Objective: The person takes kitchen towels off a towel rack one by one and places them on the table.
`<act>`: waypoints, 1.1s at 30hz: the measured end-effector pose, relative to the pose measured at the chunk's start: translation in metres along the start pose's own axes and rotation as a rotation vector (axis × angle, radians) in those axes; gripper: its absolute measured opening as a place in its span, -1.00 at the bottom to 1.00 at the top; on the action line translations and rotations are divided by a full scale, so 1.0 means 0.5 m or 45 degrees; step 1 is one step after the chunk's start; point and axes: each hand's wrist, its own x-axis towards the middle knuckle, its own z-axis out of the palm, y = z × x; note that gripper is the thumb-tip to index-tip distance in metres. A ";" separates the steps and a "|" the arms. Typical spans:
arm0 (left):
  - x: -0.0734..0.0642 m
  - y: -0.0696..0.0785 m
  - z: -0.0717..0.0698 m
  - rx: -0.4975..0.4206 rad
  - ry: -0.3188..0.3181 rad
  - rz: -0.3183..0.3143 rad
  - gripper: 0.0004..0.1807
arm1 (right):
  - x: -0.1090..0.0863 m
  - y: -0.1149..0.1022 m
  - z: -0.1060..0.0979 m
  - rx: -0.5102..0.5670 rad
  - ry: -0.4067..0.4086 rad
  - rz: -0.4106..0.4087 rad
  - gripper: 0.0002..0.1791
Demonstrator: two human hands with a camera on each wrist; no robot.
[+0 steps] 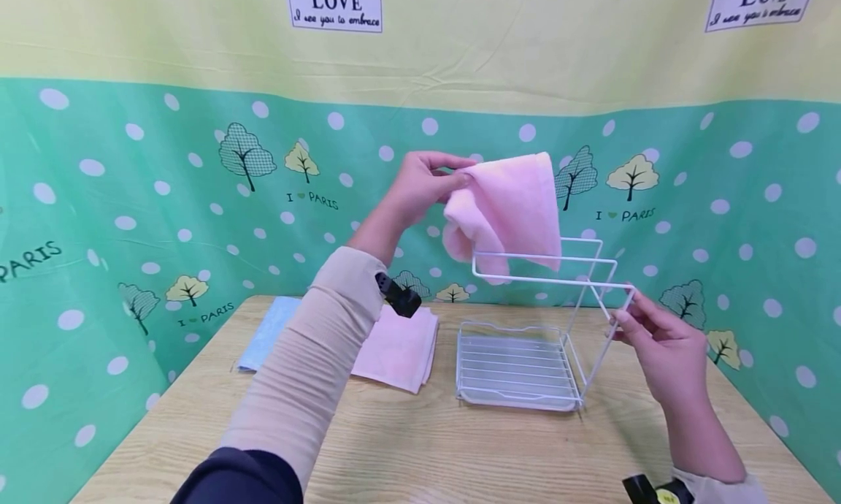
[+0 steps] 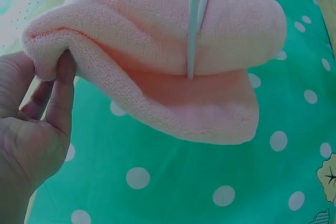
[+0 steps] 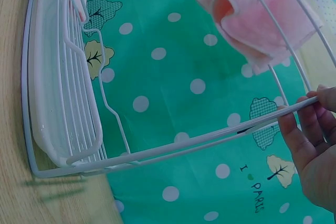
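My left hand point(image 1: 427, 186) pinches a folded pink towel point(image 1: 515, 204) near one edge and holds it up at the top bars of a white wire rack point(image 3: 184, 142). Two bars cross in front of the towel in the left wrist view, and the cloth bulges in a loose fold to either side of them. My right hand point(image 1: 673, 354) grips the upper right end of the rack's frame between thumb and fingers. The rack stands upright on the table, its lower wire shelf point(image 1: 515, 372) over a pale tray.
Left of the rack, a folded pink cloth point(image 1: 401, 350) lies on the wooden table point(image 1: 420, 445), partly behind my left forearm. Farther left lies a light blue cloth point(image 1: 272, 329). A green dotted curtain point(image 1: 368, 219) hangs behind the table and along both sides.
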 end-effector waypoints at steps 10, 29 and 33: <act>-0.012 0.000 -0.027 -0.139 0.114 -0.004 -0.70 | 0.000 0.002 -0.001 0.009 -0.004 -0.002 -0.51; -0.051 0.015 -0.086 -0.392 0.315 0.099 -0.78 | 0.000 0.002 -0.002 0.025 -0.015 -0.039 -0.53; -0.061 0.017 -0.099 -0.469 0.358 0.147 -0.81 | 0.001 0.003 -0.003 0.040 -0.015 -0.030 -0.53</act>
